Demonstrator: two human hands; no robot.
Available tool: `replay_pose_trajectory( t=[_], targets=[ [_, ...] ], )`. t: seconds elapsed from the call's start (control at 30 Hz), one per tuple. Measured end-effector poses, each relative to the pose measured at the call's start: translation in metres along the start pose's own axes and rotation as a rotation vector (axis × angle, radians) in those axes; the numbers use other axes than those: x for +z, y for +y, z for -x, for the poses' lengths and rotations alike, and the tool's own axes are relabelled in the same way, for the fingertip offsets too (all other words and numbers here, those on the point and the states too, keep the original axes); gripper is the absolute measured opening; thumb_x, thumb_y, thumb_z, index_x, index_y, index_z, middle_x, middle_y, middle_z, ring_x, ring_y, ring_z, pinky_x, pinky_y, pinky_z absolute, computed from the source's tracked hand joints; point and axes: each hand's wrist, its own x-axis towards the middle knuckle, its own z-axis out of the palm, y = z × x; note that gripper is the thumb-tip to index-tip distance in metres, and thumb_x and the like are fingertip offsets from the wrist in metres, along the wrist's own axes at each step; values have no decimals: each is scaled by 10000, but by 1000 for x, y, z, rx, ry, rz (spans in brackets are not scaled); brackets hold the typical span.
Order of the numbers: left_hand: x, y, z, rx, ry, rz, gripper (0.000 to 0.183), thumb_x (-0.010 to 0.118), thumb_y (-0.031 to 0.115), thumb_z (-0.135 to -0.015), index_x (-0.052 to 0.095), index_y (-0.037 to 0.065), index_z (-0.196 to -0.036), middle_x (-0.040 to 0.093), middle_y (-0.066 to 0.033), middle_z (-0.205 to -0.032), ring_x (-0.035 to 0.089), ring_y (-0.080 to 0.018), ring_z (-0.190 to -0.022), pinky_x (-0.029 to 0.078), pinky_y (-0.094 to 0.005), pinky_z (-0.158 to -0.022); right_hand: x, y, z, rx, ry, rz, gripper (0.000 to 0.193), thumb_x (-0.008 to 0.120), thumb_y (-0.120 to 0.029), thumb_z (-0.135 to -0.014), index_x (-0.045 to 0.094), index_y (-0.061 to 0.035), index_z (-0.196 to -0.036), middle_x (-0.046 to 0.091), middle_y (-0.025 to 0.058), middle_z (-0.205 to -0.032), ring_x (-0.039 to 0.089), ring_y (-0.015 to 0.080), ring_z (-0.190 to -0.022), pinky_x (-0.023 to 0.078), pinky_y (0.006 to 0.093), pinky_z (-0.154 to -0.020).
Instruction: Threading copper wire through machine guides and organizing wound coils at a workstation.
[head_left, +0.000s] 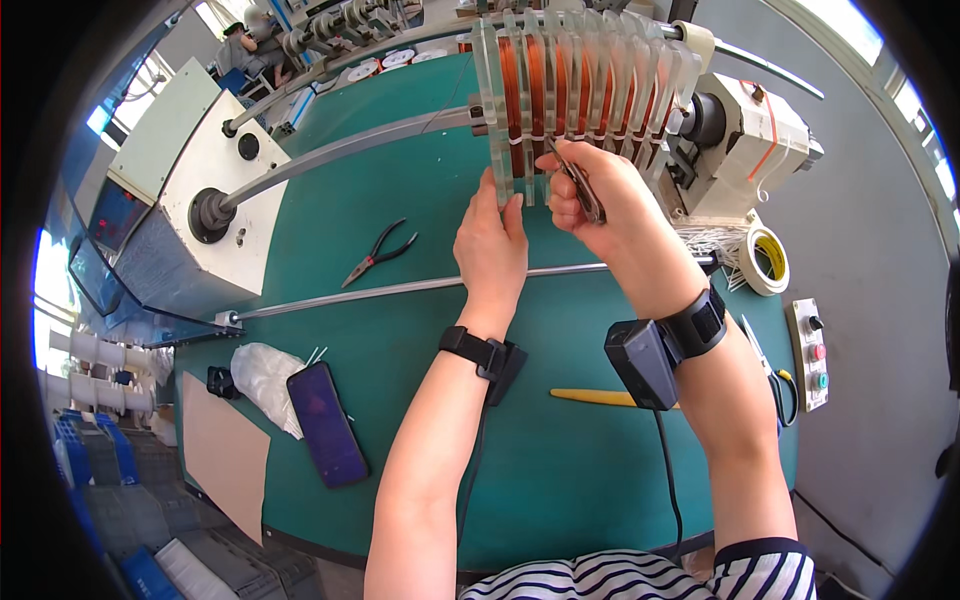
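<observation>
Copper wire coils (537, 85) sit between the clear plates of a winding former (487, 75), with white ties across their lower parts. My right hand (605, 190) is closed around small metal snips (583, 192); their pointed tip is at the front of the coils, near a tie. Whether the blades touch it I cannot tell. My left hand (490, 240) reaches up with its fingers stretched out against the lower end of the former's left plate. Its thumb stands apart, and no tool shows in it. Both wrists wear black straps with small boxes.
A metal rod (400, 291) crosses the green table below the former. Red-and-black pliers (375, 255), a phone (328, 425), a plastic bag (265, 382), a yellow strip (592, 397), scissors (783, 385), a tape roll (765, 260) and a button box (808, 355) lie around.
</observation>
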Motion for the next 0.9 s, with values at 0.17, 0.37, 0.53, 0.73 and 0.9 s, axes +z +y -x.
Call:
replay_pose_trajectory(
  t=[0.17, 0.37, 0.53, 0.73, 0.9],
  targets=[
    [1, 4, 1, -10, -7, 8, 388, 559, 161, -888, 477, 50, -1251, 630, -141, -925, 636, -297, -798, 502, -402, -651, 7, 2, 9, -5, 21, 10, 210, 546, -169, -859, 535, 39, -833, 457, 41, -552, 395, 133, -448, 316, 273, -437],
    [0, 1, 2, -18, -12, 61, 388, 550, 164, -893, 480, 53, -1257, 634, -141, -953, 633, -298, -832, 501, -404, -676, 15, 10, 0, 10, 19, 13, 234, 531, -189, -891, 543, 43, -907, 454, 26, -541, 395, 117, -469, 305, 258, -447],
    [-15, -8, -5, 1, 79, 188, 340, 507, 216, -926, 546, 7, -1192, 641, -166, -1014, 615, -306, -858, 491, -378, -730, -20, 55, 42, -173, 6, 660, 270, 582, -181, -862, 575, 84, -912, 476, 23, -545, 410, 93, -478, 332, 259, -448],
    [-40, 0, -44, 69, 287, -193, 354, 543, 101, -851, 529, -10, -1187, 560, -147, -1169, 484, -322, -1145, 372, -402, -979, -63, 63, 67, -486, 117, 1184, 362, 635, -202, -814, 570, 67, -1047, 606, 172, -868, 583, 321, -762, 478, 376, -704],
    [-59, -6, -93, 322, 29, -763, 399, 556, 29, -764, 530, -2, -1161, 552, -155, -1169, 455, -328, -1181, 320, -459, -1012, -99, -39, 27, -1281, 537, 1989, 425, 609, -50, -744, 521, 38, -1150, 513, 179, -1218, 412, 320, -1218, 331, 426, -1008]
  ],
)
